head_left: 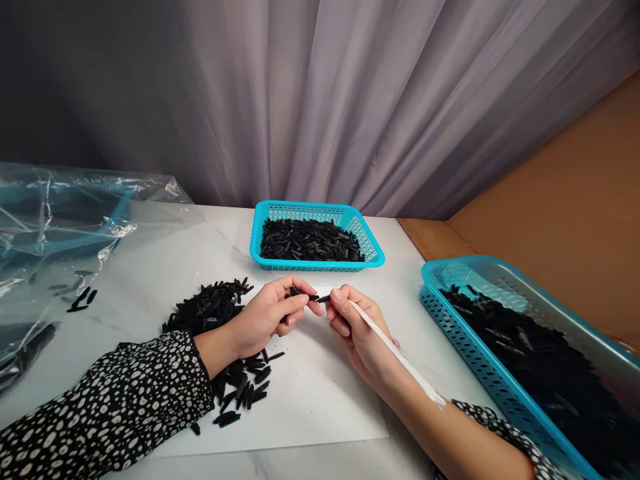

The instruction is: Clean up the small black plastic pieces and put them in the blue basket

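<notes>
Over a white sheet [320, 400], my left hand [277, 308] pinches small black strips [295, 291] between thumb and fingers. My right hand [357, 323] is closed around a slim white-handled tool [395, 350], held like a pen, its handle running back along my forearm. The tool's dark tip meets or nearly meets the end of a strip in my left hand; I cannot tell whether they touch. Beneath and beside my left wrist lies a loose pile of black strips [205, 308], with more scattered pieces [245, 390] nearer me.
Behind my hands stands a blue basket [320, 265] holding many black strips. To the right, a larger blue basket [493, 373] contains more black pieces. A clear plastic bag [60, 233] covers the table's left side. Grey curtains [330, 100] and a brown cardboard panel [560, 193] border the table.
</notes>
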Available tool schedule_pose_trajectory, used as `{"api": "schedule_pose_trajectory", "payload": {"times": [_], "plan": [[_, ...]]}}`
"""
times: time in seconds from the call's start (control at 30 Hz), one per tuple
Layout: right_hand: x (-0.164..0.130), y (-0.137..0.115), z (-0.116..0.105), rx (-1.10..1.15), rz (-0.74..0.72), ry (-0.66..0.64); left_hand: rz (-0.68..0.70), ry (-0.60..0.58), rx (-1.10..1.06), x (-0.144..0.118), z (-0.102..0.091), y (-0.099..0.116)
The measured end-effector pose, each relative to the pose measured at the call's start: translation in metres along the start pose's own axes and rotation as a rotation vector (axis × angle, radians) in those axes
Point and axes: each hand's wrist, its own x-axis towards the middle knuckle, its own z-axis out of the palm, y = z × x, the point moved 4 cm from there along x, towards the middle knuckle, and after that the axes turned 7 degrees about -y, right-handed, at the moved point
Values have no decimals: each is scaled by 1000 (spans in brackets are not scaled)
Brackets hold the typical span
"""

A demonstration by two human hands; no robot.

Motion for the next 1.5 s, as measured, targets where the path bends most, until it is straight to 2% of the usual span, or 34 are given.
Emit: {"api": "schedule_pose_trajectory", "payload": {"times": [0.77, 1.33, 1.5], "plan": [[1, -2, 1, 90, -47, -68, 80, 76, 26, 3, 1, 4], [4, 4, -4, 58, -63, -53, 84, 99, 3, 3, -5, 1], [2, -1, -1, 145, -52, -48, 114, 138, 61, 3, -5, 2]]}}
